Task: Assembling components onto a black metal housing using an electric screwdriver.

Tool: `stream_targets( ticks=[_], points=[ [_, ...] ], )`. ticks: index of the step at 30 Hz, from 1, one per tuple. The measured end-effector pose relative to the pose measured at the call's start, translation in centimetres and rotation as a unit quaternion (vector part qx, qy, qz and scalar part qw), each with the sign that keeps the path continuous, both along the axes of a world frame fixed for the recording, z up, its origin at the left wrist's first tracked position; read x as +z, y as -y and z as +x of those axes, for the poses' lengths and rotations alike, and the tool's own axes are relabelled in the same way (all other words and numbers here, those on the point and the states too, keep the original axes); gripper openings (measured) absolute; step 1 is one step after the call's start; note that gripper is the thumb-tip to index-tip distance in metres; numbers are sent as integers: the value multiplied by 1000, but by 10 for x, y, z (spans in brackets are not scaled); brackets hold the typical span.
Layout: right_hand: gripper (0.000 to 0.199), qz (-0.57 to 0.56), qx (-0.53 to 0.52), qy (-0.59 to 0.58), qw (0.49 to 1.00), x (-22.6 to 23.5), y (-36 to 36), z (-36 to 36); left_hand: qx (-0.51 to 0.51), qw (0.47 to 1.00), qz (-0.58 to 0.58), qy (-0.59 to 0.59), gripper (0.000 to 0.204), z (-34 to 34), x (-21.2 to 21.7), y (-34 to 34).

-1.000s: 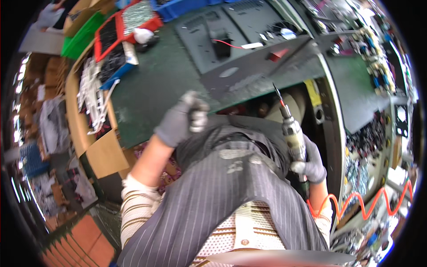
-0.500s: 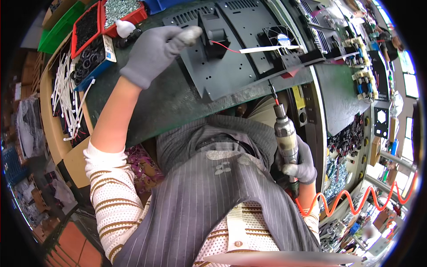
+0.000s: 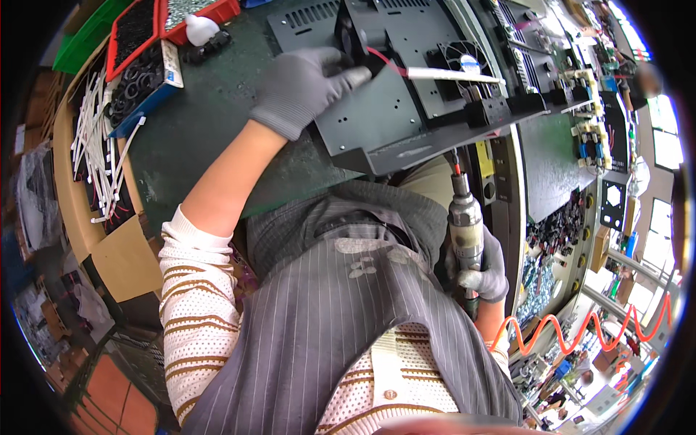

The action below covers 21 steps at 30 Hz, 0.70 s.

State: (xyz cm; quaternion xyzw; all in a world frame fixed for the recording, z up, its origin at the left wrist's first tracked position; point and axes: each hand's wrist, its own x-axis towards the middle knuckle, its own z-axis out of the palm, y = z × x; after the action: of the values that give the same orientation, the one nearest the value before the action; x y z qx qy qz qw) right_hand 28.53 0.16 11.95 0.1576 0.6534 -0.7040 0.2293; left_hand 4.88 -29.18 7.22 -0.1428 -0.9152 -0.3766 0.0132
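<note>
Head view. Left hand (image 3: 293, 93), gloved, sits over the left part of the black panel (image 3: 373, 123), which lies on the green bench (image 3: 225, 134). Visible digits stand apart, a gap between them; whether the hidden ones pinch anything, cannot tell. Just beyond these fingertips: an upright piece (image 3: 351, 35), black; contact unclear. Red wire (image 3: 386, 59) runs from beside the fingertips rightward into a white sleeve (image 3: 449, 74). Fan (image 3: 471, 64) farther right, well apart from the fingers.

Right hand (image 3: 484, 274) wraps round the driver (image 3: 465, 221), fingers closed on its body. Bit points away from the wearer, up near the panel's near edge; touching or not, cannot tell. Orange hose (image 3: 565, 335) coils off to the right of these fingers.

Judgement: a positioning step, left hand minding the panel, driver at the ready. Next move calls for a sure left hold, fingertips kept off the red wire, and the bit lined up squarely before any drive.
</note>
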Motion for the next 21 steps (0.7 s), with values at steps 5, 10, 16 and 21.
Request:
stream_targets(
  ticks=[5,10,16,21],
  points=[
    [93,3,0,0,1000,-1,0,0,29,995,2,-90,46,-18,-10,-4],
    [94,-24,-8,13,1000,1,0,-4,-11,997,47,-53,42,-19,-15,-16],
    [96,-35,-2,26,999,4,0,-9,2,988,-46,-144,44,-39,-18,-30],
    [97,-52,-5,34,998,3,0,-13,35,991,83,-95,42,-50,-28,-48]
  ],
)
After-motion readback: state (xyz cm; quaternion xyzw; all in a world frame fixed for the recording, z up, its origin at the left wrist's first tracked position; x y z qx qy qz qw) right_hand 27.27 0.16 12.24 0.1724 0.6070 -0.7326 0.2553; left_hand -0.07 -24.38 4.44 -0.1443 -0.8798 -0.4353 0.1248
